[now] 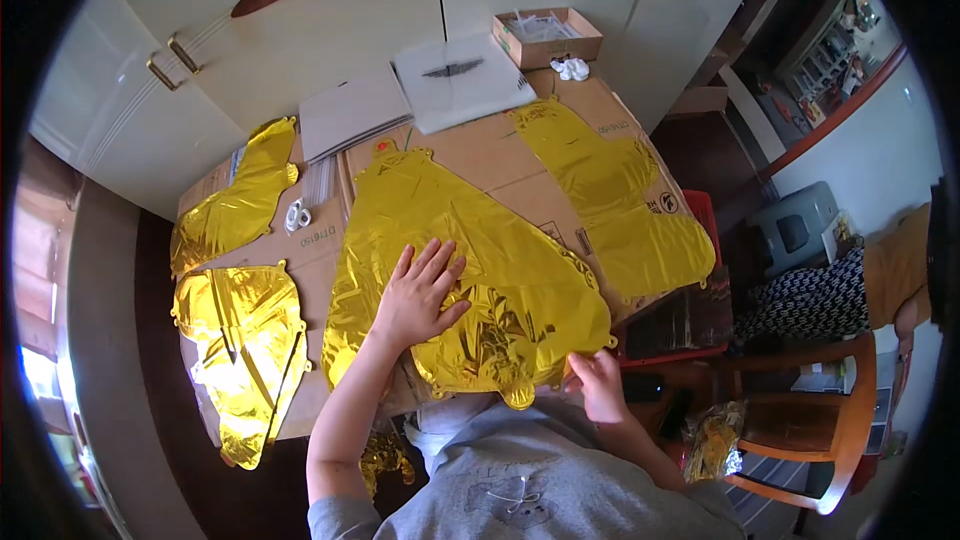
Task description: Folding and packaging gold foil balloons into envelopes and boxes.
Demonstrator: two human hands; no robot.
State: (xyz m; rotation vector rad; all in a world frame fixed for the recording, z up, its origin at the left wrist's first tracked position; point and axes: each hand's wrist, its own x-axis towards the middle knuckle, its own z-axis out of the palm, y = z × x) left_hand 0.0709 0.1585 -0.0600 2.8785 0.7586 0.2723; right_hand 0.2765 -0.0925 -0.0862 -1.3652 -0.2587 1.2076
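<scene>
A large, flat gold foil balloon [500,255] lies across the middle of the cardboard-covered table, wide at my side and narrow at the far end. On its crinkled surface my left hand [422,298] rests palm down with fingers spread. My right hand [600,388] is closed at the balloon's near right edge, by a small tab, with thumb and fingers pinching the rim. Other flat gold foil balloons lie around it: one on the right [610,185], one at the far left [240,202], and one at the near left [245,335] overhanging the table edge.
Grey flat sheets [355,110], a white flat package [465,85] and an open cardboard box [548,38] line the far side by the cabinets. A small white ringed item [297,216] lies left. At right are a wooden chair [850,410] and another person [890,265].
</scene>
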